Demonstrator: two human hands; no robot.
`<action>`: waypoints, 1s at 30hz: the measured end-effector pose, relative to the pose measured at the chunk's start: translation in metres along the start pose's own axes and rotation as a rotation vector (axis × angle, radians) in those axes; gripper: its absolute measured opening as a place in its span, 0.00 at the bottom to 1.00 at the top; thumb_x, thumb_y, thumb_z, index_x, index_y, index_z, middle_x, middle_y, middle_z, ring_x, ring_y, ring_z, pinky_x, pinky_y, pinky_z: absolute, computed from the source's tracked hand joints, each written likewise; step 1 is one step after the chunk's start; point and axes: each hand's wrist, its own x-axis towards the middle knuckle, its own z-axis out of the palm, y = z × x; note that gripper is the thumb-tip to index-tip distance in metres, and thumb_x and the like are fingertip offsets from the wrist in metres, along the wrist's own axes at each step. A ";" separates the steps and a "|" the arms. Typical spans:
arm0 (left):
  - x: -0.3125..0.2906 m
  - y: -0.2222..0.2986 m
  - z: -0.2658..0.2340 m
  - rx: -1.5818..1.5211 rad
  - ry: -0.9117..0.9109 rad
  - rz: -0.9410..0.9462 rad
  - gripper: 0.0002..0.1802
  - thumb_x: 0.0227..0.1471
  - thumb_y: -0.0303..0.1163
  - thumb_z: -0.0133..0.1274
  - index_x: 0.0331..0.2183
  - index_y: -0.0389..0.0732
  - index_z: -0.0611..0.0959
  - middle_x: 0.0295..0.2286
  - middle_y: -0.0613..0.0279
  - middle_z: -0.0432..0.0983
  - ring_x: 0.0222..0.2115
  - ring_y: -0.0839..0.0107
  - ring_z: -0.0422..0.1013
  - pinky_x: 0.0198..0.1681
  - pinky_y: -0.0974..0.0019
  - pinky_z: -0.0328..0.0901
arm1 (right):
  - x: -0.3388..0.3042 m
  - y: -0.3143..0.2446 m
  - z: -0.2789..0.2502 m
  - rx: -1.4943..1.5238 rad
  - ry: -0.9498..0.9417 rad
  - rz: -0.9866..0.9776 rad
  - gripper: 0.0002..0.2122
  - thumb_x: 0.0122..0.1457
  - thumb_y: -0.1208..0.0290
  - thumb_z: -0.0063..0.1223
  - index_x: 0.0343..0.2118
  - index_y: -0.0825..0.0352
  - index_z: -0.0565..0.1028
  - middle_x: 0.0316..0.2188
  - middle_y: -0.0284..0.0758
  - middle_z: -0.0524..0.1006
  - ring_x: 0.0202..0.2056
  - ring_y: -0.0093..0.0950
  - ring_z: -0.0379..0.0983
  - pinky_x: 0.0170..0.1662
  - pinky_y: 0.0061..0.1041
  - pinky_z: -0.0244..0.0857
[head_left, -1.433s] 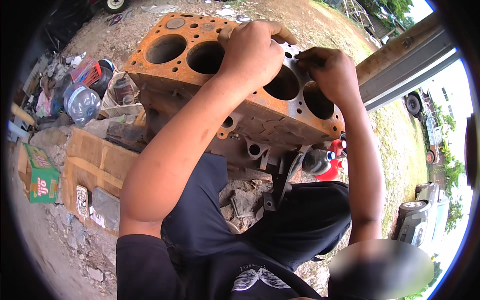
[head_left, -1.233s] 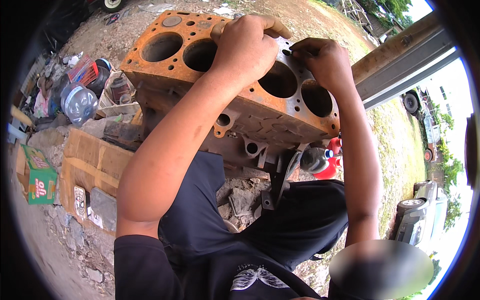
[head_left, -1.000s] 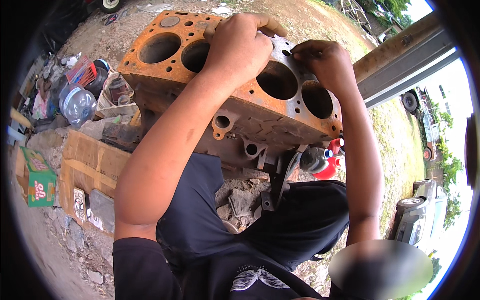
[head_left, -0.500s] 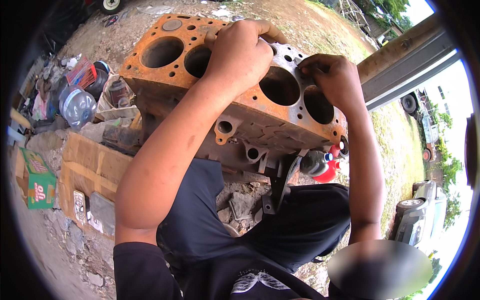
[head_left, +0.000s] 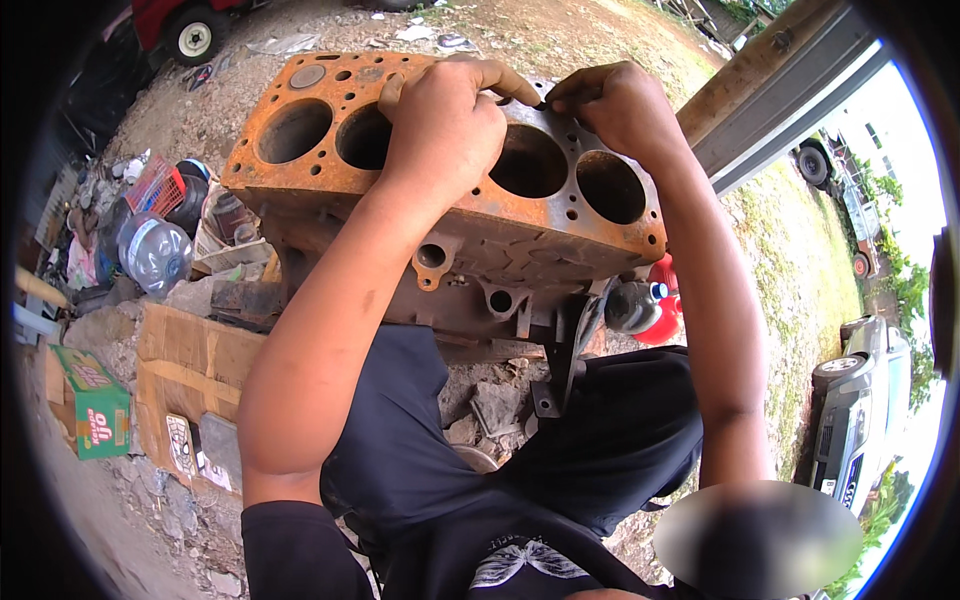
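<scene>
Rusty engine block (head_left: 440, 215) outdoors on gravel (head_left: 560, 40); left hand (head_left: 445, 125), right hand (head_left: 610, 105) curled on top.

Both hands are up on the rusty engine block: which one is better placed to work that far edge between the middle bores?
Probably the right hand: its fingertips pinch at the far edge of the engine block, while the left hand lies flat, bracing.

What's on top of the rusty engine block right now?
Both hands rest on the engine block: the left hand covers part of its second bore, the right hand pinches at the far edge. Whatever the fingertips hold is hidden. The other bores look empty.
</scene>
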 end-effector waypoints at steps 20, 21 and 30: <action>0.007 0.009 -0.008 0.048 -0.005 -0.165 0.21 0.56 0.22 0.50 0.40 0.47 0.96 0.25 0.56 0.87 0.30 0.59 0.82 0.47 0.56 0.75 | -0.011 -0.005 -0.008 -0.057 -0.036 -0.059 0.09 0.61 0.64 0.71 0.43 0.55 0.93 0.36 0.36 0.90 0.35 0.33 0.87 0.46 0.34 0.80; 0.008 0.002 -0.002 0.219 0.057 0.017 0.21 0.55 0.22 0.50 0.39 0.47 0.97 0.26 0.56 0.88 0.31 0.59 0.82 0.48 0.56 0.73 | -0.017 0.001 -0.010 -0.067 -0.025 -0.101 0.09 0.60 0.65 0.71 0.42 0.55 0.93 0.35 0.36 0.90 0.35 0.34 0.87 0.46 0.34 0.80; 0.011 0.005 -0.008 0.108 0.037 -0.091 0.22 0.54 0.20 0.49 0.39 0.45 0.97 0.26 0.58 0.88 0.26 0.65 0.82 0.34 0.59 0.75 | -0.010 -0.001 -0.007 -0.072 -0.041 -0.036 0.10 0.59 0.66 0.72 0.43 0.53 0.93 0.35 0.37 0.91 0.35 0.31 0.88 0.45 0.33 0.80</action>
